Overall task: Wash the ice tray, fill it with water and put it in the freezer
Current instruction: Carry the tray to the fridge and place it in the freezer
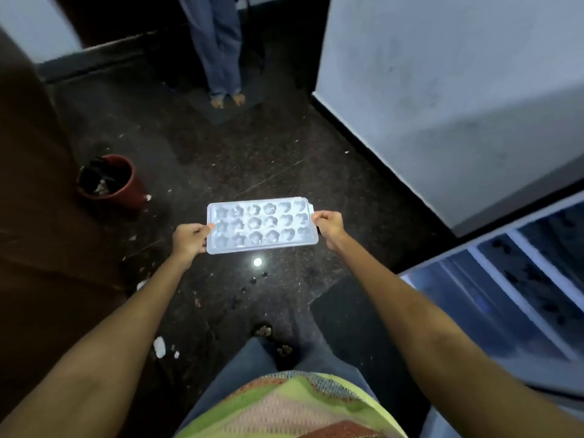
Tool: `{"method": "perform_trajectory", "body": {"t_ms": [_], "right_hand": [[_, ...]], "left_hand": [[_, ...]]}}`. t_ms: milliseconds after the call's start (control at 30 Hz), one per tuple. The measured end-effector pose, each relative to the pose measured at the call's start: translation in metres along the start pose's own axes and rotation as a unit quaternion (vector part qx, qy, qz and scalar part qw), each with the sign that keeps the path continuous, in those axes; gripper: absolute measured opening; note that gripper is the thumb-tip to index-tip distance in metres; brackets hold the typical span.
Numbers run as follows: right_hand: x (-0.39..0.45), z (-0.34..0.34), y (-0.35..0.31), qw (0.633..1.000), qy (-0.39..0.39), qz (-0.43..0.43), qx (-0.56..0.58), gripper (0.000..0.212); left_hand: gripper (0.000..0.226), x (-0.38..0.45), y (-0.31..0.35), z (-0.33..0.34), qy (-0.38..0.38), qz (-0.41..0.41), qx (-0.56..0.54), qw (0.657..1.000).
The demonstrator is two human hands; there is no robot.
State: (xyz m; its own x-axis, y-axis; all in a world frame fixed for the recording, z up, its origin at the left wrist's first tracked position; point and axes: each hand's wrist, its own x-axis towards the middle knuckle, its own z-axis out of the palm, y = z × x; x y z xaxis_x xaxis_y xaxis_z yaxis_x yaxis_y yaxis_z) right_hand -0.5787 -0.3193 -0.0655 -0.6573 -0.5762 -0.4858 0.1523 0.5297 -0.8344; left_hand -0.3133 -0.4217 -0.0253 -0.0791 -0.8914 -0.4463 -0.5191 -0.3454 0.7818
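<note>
Dark speckled stone floor (278, 147), littered with pale crumbs and a few larger white scraps; one bright ceiling light reflected in it just below the tray. Dim room. Red bucket (109, 181) with dark contents, standing at the left near a brown wall. Dark mat (235, 105) farther off, a second person standing on it, only blue trouser legs and bare feet in view. White appliance door (448, 99), swung open at the right; door shelves (518, 276) visible below it, presumably the fridge or freezer.

Ice tray (262, 225): translucent white, three rows of shaped moulds, held level in the air over the floor, between both outstretched arms. Left hand (189, 240) pinches its left short edge, fingers curled; right hand (328, 224) grips the right short edge likewise.

Progress, as a judgement: tray carried flat beside the open appliance, which suggests washing and filling are finished; water in the moulds cannot be confirmed. Remaining: placing it in the freezer, closing the door.
</note>
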Motion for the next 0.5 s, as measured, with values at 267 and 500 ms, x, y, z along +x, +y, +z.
{"method": "perform_trajectory", "body": {"t_ms": [267, 500], "right_hand": [[-0.011, -0.056, 0.035, 0.983, 0.143, 0.038, 0.108, 0.03], [-0.036, -0.126, 0.074, 0.95, 0.255, 0.071, 0.164, 0.034]], "left_hand": [[0.015, 0.027, 0.054, 0.063, -0.139, 0.062, 0.05, 0.987], [0.029, 0.009, 0.085, 0.152, -0.249, 0.098, 0.089, 0.959]]}}
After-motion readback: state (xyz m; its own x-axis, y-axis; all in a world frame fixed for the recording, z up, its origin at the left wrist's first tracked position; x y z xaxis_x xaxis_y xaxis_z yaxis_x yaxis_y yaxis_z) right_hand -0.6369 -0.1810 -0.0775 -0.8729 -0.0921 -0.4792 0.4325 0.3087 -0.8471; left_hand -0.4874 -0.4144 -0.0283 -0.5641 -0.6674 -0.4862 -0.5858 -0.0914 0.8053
